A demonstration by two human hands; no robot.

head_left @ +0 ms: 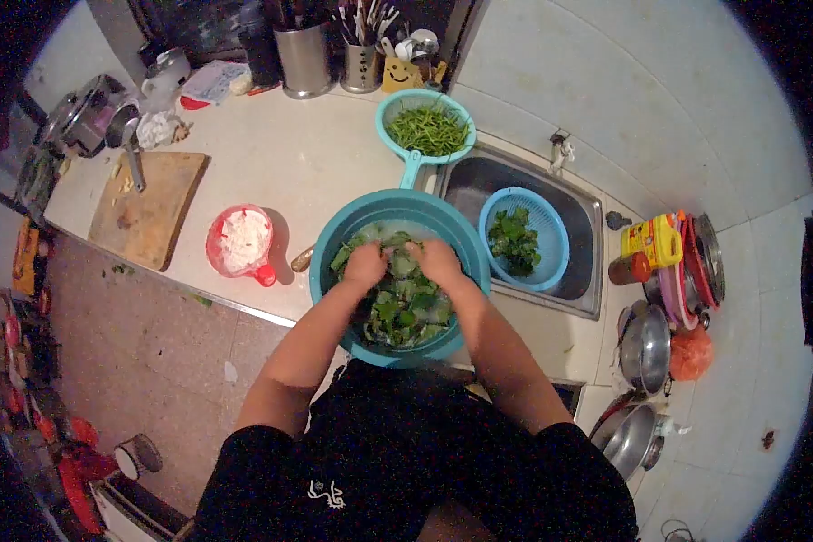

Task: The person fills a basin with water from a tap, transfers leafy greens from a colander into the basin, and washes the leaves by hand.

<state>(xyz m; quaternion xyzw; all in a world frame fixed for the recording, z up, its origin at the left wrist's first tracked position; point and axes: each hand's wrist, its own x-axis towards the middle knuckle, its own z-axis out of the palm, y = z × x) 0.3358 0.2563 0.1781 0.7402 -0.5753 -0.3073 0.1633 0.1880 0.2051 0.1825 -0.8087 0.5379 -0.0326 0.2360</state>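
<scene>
A teal basin [325,312] of cloudy water stands at the counter's front edge, with leafy greens [406,312] floating in it. My left hand [367,264] is in the basin, its fingers curled round some of the leaves. Opposite it, my right hand [437,263] also has its fingers closed on leaves, the tips partly hidden by greens and water. To the right, a blue basket [560,248] in the sink holds more greens. Behind the basin, a light-blue handled strainer [384,135] is full of green beans or similar green pieces.
A red measuring cup of white powder [242,240] stands left of the basin, beside a spoon [303,260]. Farther left lie a cutting board [149,208] and a knife [135,167]. The metal sink [587,294] is on the right, with steel pans [646,348] beyond it.
</scene>
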